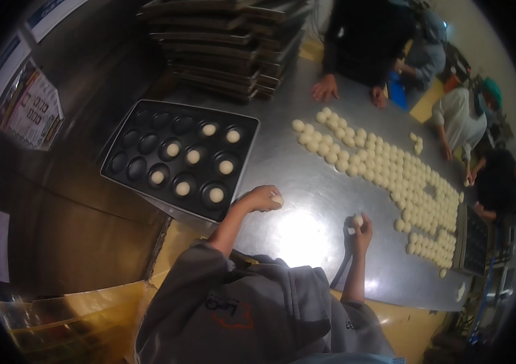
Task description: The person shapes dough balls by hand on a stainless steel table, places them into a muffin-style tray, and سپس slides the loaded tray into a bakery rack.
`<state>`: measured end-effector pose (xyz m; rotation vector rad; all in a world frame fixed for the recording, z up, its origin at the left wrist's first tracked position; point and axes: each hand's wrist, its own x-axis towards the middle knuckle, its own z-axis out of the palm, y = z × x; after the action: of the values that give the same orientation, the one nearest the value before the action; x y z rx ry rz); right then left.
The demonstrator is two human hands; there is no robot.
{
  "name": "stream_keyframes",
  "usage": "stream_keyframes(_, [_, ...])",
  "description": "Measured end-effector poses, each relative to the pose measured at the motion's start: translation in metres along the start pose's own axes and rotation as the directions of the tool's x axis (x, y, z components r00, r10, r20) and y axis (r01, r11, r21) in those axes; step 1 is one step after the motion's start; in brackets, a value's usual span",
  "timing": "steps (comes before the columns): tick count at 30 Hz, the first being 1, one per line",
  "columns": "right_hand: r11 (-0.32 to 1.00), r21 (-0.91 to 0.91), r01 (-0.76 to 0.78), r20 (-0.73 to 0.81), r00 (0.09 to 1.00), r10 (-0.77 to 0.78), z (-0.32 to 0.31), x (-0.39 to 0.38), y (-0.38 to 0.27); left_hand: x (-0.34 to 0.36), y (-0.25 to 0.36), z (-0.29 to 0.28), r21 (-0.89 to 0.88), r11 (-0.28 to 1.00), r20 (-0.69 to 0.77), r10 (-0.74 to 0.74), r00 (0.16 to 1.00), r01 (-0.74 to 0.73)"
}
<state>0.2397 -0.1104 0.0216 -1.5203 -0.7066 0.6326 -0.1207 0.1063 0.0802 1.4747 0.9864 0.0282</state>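
One pale ball (278,200) is gripped in the left hand (260,198), on its right side; a second ball (358,221) is pinched in the right hand (363,232); the cupped tray (137,167) is set left of both, nearer the left hand.

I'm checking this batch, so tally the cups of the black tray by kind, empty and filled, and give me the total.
Empty cups: 7
Filled cups, one dough ball each: 8
Total in the black tray: 15
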Motion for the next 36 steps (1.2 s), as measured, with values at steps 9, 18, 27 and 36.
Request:
stream_keyframes(9, [0.987,-0.112,-0.116,-0.252,0.964,0.085,0.047,-0.011,0.018,-0.216,-0.098,-0.175,0.053,0.88,-0.85,0.288,0.441,-0.472])
stream_keyframes(18, [0.949,-0.04,0.312,0.323,0.903,-0.283,0.39,0.002,-0.127,-0.21,-0.223,-0.308,0.217,0.957,-0.961,0.175,0.214,0.194])
stream_keyframes(27, [0.85,0.035,0.526,0.812,0.48,-0.331,0.723,-0.073,-0.171,-0.213,-0.22,-0.305,0.327,0.874,-0.935,0.244,0.258,0.359])
stream_keyframes(36, [0.449,-0.255,0.856,0.884,0.395,-0.251,0.714,-0.092,-0.124,-0.202,-0.23,-0.307,0.35,0.904,-0.933,0.313,0.18,0.245])
